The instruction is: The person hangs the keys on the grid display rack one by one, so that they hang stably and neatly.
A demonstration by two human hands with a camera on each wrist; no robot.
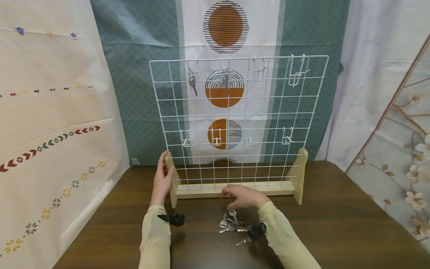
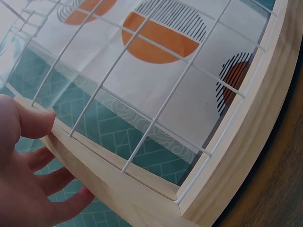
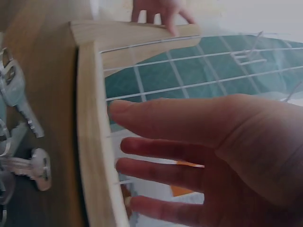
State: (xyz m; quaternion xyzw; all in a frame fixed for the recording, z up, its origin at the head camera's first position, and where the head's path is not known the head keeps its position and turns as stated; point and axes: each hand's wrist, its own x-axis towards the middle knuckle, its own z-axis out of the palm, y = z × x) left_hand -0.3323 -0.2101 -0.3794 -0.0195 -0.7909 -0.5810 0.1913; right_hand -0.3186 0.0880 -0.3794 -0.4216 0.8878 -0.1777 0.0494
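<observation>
A white wire grid (image 1: 228, 114) stands upright in a pale wooden stand (image 1: 299, 177). My left hand (image 1: 162, 183) holds the stand's left upright, thumb on the near side and fingers around the outer edge in the left wrist view. My right hand (image 1: 244, 196) hovers in front of the bottom bar, fingers loosely bent and holding nothing. Below it, several loose keys (image 1: 232, 226), some with rings, lie on the table. One key (image 1: 193, 85) hangs from the top-left hook, and another key (image 1: 226, 81) hangs from the hook beside it.
White hooks sit on the grid in an upper and a lower row, including a double hook (image 1: 296, 76) at top right. The brown table (image 1: 336, 224) meets patterned cloths at the back and sides. Black wrist cameras (image 1: 176, 219) are strapped to both sleeves.
</observation>
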